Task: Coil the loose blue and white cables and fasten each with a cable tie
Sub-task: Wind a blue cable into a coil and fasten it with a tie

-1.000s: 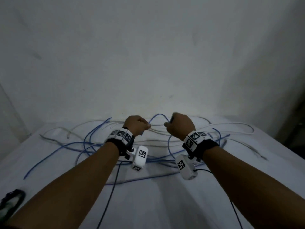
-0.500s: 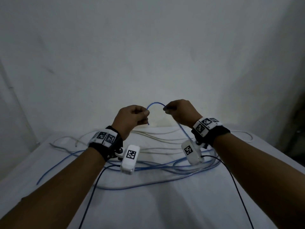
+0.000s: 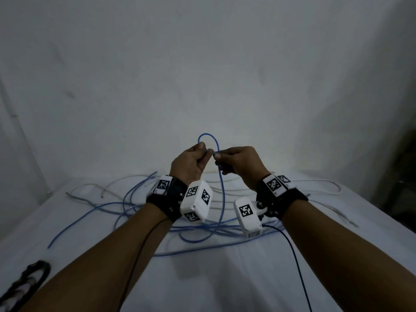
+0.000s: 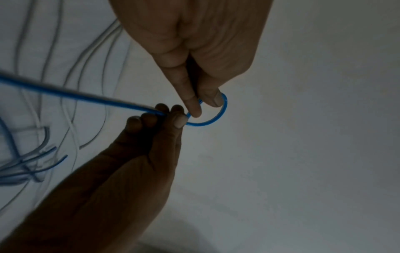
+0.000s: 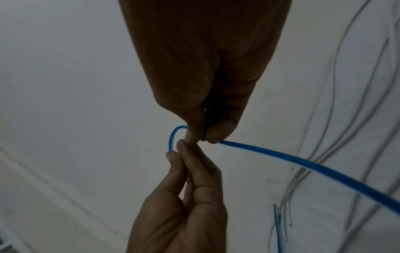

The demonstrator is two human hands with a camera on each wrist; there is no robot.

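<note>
Since the earlier frame both hands had risen higher and drawn together, and the arch of blue cable (image 3: 208,140) had tightened into a small rounded loop. I had my left hand (image 3: 191,164) pinching one end of that loop between thumb and fingers, and my right hand (image 3: 238,164) pinching the other side. From there the smooth, thin strand hung down to the white cloth-covered table (image 3: 225,284), where more blue runs lay tangled with white cables (image 3: 315,182) below a plain pale wall (image 3: 202,64).

no readable text, only coded square markers on wrist cameras (image 3: 196,200)
</note>
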